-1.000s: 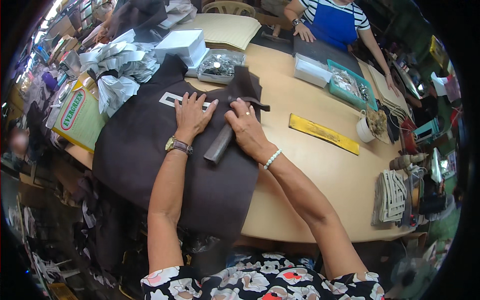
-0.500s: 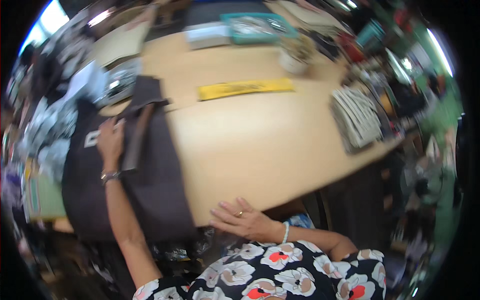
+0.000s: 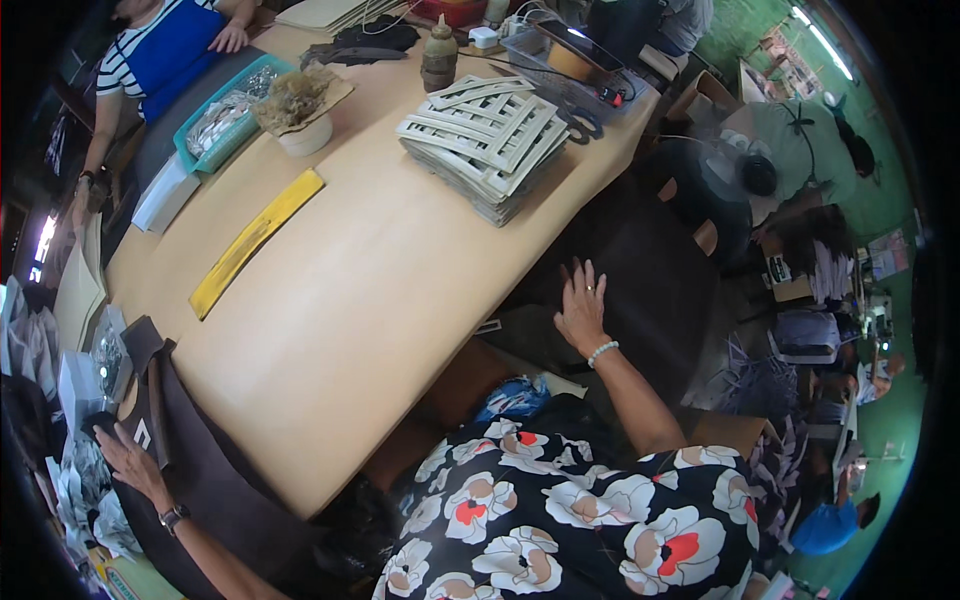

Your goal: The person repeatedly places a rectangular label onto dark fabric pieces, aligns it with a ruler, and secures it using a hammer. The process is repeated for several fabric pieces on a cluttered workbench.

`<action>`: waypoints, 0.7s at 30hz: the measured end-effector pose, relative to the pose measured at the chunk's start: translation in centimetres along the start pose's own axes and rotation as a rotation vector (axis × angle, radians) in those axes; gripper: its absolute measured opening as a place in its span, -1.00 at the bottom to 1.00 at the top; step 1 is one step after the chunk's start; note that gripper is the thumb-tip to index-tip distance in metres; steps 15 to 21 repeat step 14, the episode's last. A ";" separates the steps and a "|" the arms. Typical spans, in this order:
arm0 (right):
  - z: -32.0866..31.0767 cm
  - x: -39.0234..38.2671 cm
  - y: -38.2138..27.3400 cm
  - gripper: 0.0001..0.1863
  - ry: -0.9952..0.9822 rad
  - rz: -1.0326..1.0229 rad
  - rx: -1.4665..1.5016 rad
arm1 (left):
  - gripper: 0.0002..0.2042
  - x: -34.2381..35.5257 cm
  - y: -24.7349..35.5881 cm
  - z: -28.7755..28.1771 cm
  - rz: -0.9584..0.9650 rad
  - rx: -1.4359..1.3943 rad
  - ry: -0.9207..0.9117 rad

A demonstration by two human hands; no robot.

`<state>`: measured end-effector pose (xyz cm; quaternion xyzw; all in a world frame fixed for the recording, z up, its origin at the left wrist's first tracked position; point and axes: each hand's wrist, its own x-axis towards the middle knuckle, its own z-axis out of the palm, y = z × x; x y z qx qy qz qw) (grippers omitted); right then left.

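My left hand (image 3: pixel 133 462), with a watch at its wrist, lies with spread fingers over a dark brown cut sheet (image 3: pixel 205 505) at the table's left end. Beside that hand, a long narrow brown piece (image 3: pixel 158 420) rests on the sheet; its kind is unclear. My right hand (image 3: pixel 583 312), with a ring and a beaded bracelet, is stretched out with fingers apart, past the table's near edge. Under or just below it spreads more dark brown material (image 3: pixel 640 270); I cannot tell whether the fingers touch it.
On the pale table (image 3: pixel 330 330) are a yellow strip (image 3: pixel 255 245), a stack of pale slotted pieces (image 3: pixel 490 140), scissors (image 3: pixel 583 125), a brown bottle (image 3: pixel 439 60), a white pot (image 3: pixel 305 137) and a teal basket (image 3: pixel 228 140). Another person (image 3: pixel 180 50) is across the table.
The view has swung to the right. My right hand has gone from the table's near edge out to the dark material on the right. My left hand stays on the brown sheet.
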<state>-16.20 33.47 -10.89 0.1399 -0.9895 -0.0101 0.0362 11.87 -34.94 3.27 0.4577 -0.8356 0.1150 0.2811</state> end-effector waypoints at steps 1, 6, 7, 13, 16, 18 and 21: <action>0.7 0.8 -0.1 -0.25 -0.009 -0.020 -0.043 | -0.41 -0.5 -0.3 -0.6 0.090 -0.059 0.040; 4.0 4.4 -2.4 -0.36 0.024 -0.182 -0.003 | -0.43 -5.6 9.8 -7.8 0.042 -0.316 -0.009; 4.2 5.0 -3.1 -0.39 0.011 -0.202 -0.046 | -0.43 -6.4 10.9 -8.9 0.022 -0.308 -0.019; 3.7 7.7 -3.8 -0.52 -0.359 -0.091 -0.184 | -0.38 -10.6 12.5 -10.0 -0.028 -0.378 -0.105; 3.5 8.2 -3.8 -0.52 -0.351 -0.092 -0.187 | -0.37 -11.1 12.5 -9.9 -0.047 -0.388 -0.123; 3.5 8.2 -3.8 -0.52 -0.351 -0.092 -0.187 | -0.37 -11.1 12.5 -9.9 -0.047 -0.388 -0.123; 3.5 8.2 -3.8 -0.52 -0.351 -0.092 -0.187 | -0.37 -11.1 12.5 -9.9 -0.047 -0.388 -0.123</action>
